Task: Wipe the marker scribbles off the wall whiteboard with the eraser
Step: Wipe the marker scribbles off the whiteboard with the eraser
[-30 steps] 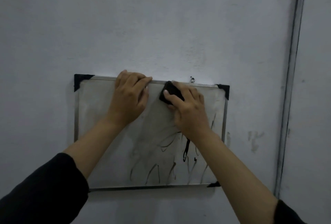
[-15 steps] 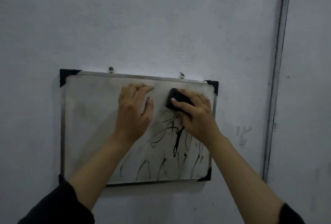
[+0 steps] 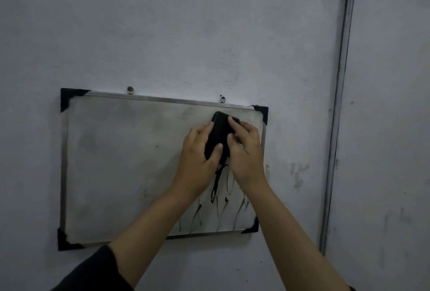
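Observation:
A small whiteboard point(image 3: 121, 162) with a metal frame and black corner caps hangs on the grey wall. Black marker scribbles point(image 3: 217, 188) remain in its lower right part; the left and upper areas look smudged grey. A black eraser point(image 3: 218, 135) lies against the board near the upper right corner. My left hand point(image 3: 197, 158) grips the eraser's left side, thumb across its lower part. My right hand point(image 3: 246, 148) grips it from the right, fingers curled over its top edge.
Two screws point(image 3: 130, 89) point(image 3: 223, 99) hold the board's top edge. A vertical metal strip point(image 3: 337, 128) runs down the wall to the right. Grey smears point(image 3: 299, 173) mark the wall beside the board.
My left hand left the board's surface and moved right onto the eraser, joining my right hand. The eraser turned more upright. The view shifted, showing the whole board.

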